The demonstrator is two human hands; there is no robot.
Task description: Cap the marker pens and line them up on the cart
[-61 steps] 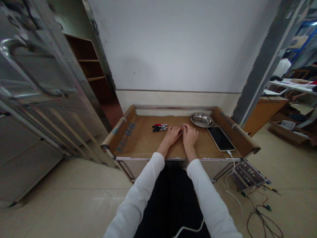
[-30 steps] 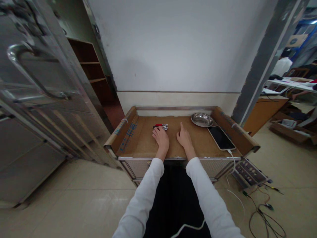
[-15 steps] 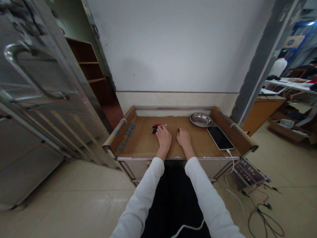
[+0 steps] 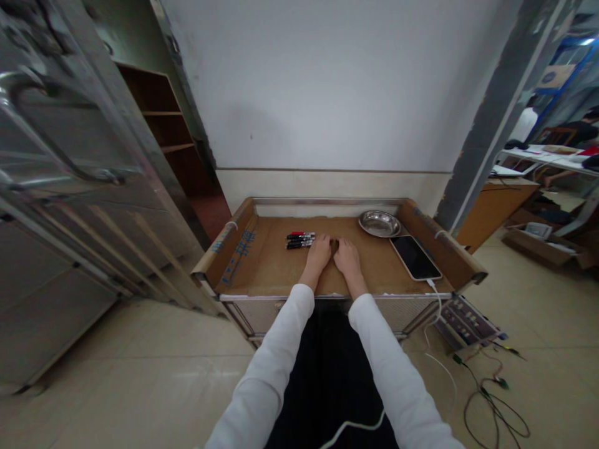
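Observation:
Several pens [image 4: 300,241], mostly black with a red one at the back, lie side by side on the cardboard-lined cart top [image 4: 276,271]. My left hand [image 4: 319,251] rests on the cardboard just right of the pens, near their right ends, its fingers pointing away from me. Close by on the right, my right hand [image 4: 347,256] lies on the cardboard with bent fingers. A small gap separates the two hands. Whether anything is under the fingertips of either hand is too small to tell.
A round metal dish [image 4: 379,223] sits at the back right of the cart. In front of it lies a phone [image 4: 415,257] with a white cable. Raised cardboard sides edge the cart. An electrical device [image 4: 470,323] and loose wires are on the floor at right.
My left hand has moved right, off the pens and closer to my right hand, so the pens now show more fully. My right hand has hardly moved.

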